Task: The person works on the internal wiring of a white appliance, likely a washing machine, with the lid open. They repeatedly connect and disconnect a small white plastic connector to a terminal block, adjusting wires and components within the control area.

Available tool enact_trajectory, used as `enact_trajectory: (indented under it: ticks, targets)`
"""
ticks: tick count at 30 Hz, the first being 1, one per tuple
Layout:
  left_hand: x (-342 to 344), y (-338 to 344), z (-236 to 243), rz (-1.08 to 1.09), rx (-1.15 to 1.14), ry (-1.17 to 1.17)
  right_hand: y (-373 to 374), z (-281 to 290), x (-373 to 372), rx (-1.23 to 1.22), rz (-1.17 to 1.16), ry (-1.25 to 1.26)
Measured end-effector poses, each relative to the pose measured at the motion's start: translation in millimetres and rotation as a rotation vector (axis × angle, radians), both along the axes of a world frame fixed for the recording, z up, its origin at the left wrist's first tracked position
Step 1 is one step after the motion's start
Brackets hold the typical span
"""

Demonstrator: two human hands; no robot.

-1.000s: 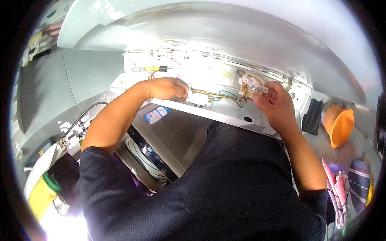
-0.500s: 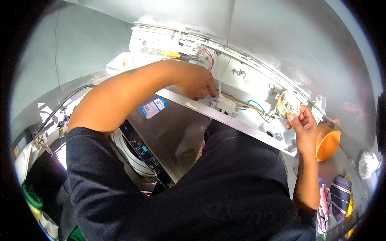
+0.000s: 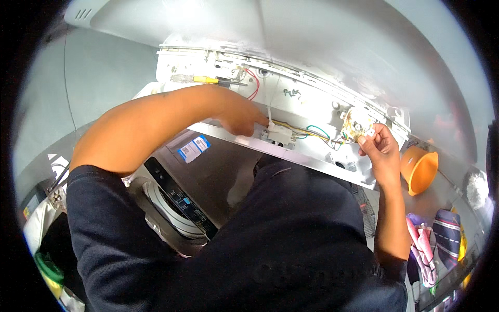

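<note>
Wires (image 3: 307, 131) in yellow, green and dark colours run along the inside of a long white panel (image 3: 312, 106), tying together the two places where the person's hands are. Near the panel's right end, towards its back edge, stands a round part (image 3: 355, 120), pale and stained brown, its flat face turned largely upwards. The right hand (image 3: 383, 148) has its thumb and fingertips drawn together on the part's lower right rim, a narrow pinch with the palm kept clear; the part lies up and to the left of those fingers, well apart from the other hand.

Close to the panel's front edge, about midway along, sits a white block (image 3: 279, 137), its long side roughly following that edge. The left hand (image 3: 240, 118) is nearer to it: the fingers are partly curled and the foremost fingertip points right, at the block's left end. Whether that finger presses on the block or grips anything cannot be told, since the hand hides the spot. From here the bundle leads rightward and slightly towards the front edge, parallel to the panel's long axis.

By the back edge, towards the left corner, rests a screwdriver (image 3: 206, 79) with a yellow collar, beside looping red wires (image 3: 257, 85).
</note>
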State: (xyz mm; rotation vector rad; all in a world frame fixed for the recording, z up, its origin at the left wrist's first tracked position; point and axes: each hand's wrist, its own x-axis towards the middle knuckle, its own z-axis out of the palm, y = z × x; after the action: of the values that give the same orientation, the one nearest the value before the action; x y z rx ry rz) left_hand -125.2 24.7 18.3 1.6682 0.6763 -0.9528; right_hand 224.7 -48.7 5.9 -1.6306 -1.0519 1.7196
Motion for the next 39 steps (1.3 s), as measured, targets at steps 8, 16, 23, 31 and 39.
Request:
enact_trajectory:
  ticks: [8, 16, 23, 31, 39]
  targets:
    - [-12.3, 6.0, -46.0, -0.004, -0.280, 0.024, -2.6, 1.0, -1.2, -0.016, -0.040, 0.045]
    - [10.1, 10.7, -4.5, -0.264, 0.003, 0.009, -2.3, 1.0, -1.7, -0.060, -0.081, -0.001]
    - [10.6, 5.0, -20.2, -0.121, -0.091, 0.045, -3.1, -0.5, -0.5, -0.043, -0.072, -0.017]
    - [2.0, -22.2, 0.1, 0.755, -0.147, 0.136, -4.0, -1.1, -0.8, -0.039, -0.081, -0.008]
    - [-14.0, -23.4, -9.3, 0.956, -0.543, -0.123, -6.6, -7.2, 0.5, -0.026, -0.043, -0.021]
